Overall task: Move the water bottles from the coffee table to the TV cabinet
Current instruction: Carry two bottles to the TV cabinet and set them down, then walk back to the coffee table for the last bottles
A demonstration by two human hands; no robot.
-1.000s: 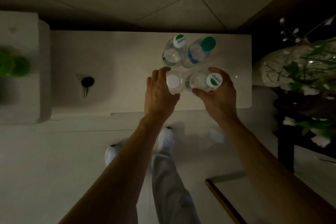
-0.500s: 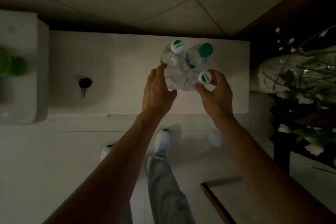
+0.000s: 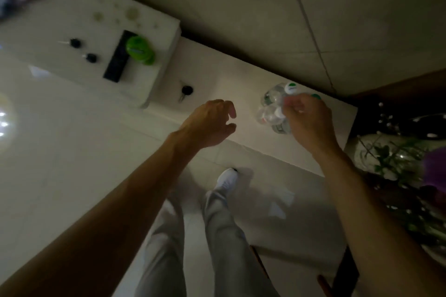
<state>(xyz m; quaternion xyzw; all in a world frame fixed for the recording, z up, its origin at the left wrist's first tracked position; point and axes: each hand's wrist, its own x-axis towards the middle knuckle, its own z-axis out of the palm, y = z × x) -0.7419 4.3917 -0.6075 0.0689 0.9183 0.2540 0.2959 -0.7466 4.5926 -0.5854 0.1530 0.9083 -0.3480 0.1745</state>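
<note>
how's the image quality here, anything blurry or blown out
Head view: dim and underexposed; motion blur smears the water bottles and the right hand; a blown-out glare patch on the floor at the left edge; wide-angle tilt skews the white cabinet.

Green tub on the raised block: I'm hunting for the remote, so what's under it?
The green tub sits on one end of a long black slab, possibly a remote; the covered end is hidden.
</note>
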